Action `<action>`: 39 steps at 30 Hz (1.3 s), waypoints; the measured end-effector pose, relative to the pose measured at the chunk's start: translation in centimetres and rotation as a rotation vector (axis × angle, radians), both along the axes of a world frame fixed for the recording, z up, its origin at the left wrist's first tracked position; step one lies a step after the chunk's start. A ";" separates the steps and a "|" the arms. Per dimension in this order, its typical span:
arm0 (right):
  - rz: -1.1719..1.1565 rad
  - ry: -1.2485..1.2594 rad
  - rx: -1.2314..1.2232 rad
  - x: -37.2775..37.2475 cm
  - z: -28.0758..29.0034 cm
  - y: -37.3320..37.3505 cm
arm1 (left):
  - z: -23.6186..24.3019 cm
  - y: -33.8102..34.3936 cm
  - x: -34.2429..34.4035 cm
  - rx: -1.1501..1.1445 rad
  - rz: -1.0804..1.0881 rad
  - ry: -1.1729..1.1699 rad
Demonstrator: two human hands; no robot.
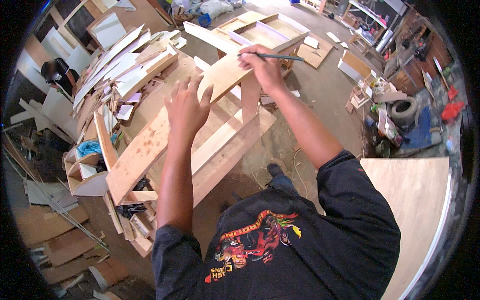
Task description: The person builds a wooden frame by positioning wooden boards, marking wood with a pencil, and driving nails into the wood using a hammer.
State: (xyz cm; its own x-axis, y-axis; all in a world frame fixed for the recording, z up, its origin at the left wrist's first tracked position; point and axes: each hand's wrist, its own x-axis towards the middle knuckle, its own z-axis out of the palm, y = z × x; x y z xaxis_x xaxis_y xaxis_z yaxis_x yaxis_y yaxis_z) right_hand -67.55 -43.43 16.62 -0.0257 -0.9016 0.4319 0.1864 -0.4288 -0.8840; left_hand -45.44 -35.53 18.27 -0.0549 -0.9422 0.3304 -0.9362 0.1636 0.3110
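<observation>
A long pale wooden plank with knots lies diagonally across a wooden frame. My left hand is over the plank's middle with its fingers spread, seeming to rest on it; whether it presses is hard to tell. My right hand grips a dark pencil at the upper end of the plank, the pencil lying roughly level and pointing right; its other end is hidden by my fingers. Just beyond stands a shallow wooden frame with compartments.
A pile of offcuts covers the back left, where another person is partly seen. A curved wooden piece sits at left. A large plywood sheet is at lower right, with a tire and clutter beyond. Cords cross the floor.
</observation>
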 end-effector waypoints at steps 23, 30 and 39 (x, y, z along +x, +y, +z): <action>0.564 0.096 0.194 -12.7 -4.4 -14.2 | -4.0 -15.2 -16.4 0.301 0.418 -0.220; 0.590 0.289 0.280 -13.3 -3.7 -14.1 | -4.4 -14.9 -16.3 0.280 0.425 -0.218; 0.602 0.436 0.087 -12.9 -4.8 -14.1 | -4.7 -14.8 -16.3 0.235 0.425 -0.256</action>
State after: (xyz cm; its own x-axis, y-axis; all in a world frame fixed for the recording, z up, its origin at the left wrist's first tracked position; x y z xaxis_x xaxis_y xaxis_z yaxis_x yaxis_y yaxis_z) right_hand -80.50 -57.53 11.80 0.6400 -0.7371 0.2169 -0.0079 -0.2886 -0.9574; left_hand -61.79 -50.38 13.53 0.2955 -0.9459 0.1343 -0.9553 -0.2918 0.0471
